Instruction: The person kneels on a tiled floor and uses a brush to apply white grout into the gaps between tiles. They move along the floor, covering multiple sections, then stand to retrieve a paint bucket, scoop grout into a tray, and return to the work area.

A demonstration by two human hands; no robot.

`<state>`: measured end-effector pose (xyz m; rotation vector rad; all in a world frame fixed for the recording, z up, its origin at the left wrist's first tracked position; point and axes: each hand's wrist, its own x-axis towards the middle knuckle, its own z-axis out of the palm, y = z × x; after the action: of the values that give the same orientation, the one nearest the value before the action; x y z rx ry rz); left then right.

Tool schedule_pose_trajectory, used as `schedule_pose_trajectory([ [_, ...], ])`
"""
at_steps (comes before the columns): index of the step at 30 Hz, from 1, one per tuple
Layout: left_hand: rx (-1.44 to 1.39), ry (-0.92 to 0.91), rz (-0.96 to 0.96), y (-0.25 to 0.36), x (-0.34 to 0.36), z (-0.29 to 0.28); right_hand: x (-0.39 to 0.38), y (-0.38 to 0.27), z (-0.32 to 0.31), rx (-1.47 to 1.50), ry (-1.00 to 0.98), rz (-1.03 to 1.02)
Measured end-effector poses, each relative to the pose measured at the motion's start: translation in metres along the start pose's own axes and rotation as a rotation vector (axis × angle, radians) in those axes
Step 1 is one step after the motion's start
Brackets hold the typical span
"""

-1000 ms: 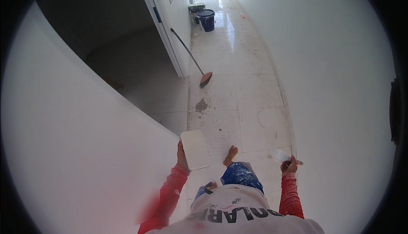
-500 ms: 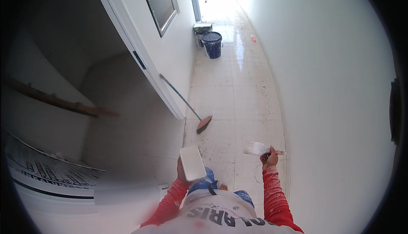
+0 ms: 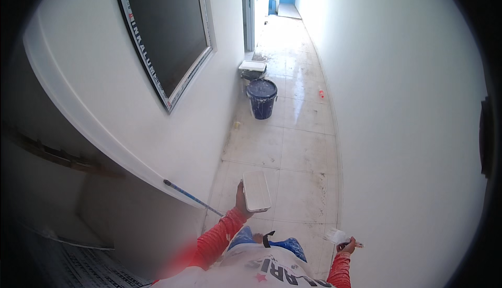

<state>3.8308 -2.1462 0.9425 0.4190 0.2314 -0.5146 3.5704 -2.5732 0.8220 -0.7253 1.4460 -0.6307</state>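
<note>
My left hand point(image 3: 240, 200) holds a white rectangular tub point(image 3: 256, 191) out over the floor, gripping it by its left side and underside. Whitish material lines the tub's inside. Low on the right, near the wall, my right hand point(image 3: 347, 245) is closed around the handle of a wide, flat paintbrush point(image 3: 334, 235). Its broad end is coated white and points left. The handle's tip sticks out past my fingers. Both red sleeves are spotted with white.
A dark blue lidded bucket point(image 3: 262, 100) and another container point(image 3: 252, 70) stand along the left wall. A broom handle point(image 3: 191, 194) leans by the doorway, below a framed window point(image 3: 170, 32). An orange-red object point(image 3: 321, 94) lies near the long right wall point(image 3: 402, 131).
The view has moved forward along the corridor; the buckets look nearer and the broom head is out of sight. The tub has shifted right, the brush lower and right. Both stay held.
</note>
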Motion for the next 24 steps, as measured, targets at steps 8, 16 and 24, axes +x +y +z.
schedule_pose_trajectory([
  [8,0.051,-0.135,-0.075,0.011,0.244,0.085,0.156,-0.101,0.085,-0.165,0.309,-0.358],
  [16,-0.070,0.203,0.205,0.071,0.414,0.128,0.253,-0.222,0.535,-0.240,-0.173,-0.488],
  [24,-0.261,0.309,0.429,0.150,0.579,0.105,0.142,-0.267,0.970,-0.509,-1.056,-0.672],
])
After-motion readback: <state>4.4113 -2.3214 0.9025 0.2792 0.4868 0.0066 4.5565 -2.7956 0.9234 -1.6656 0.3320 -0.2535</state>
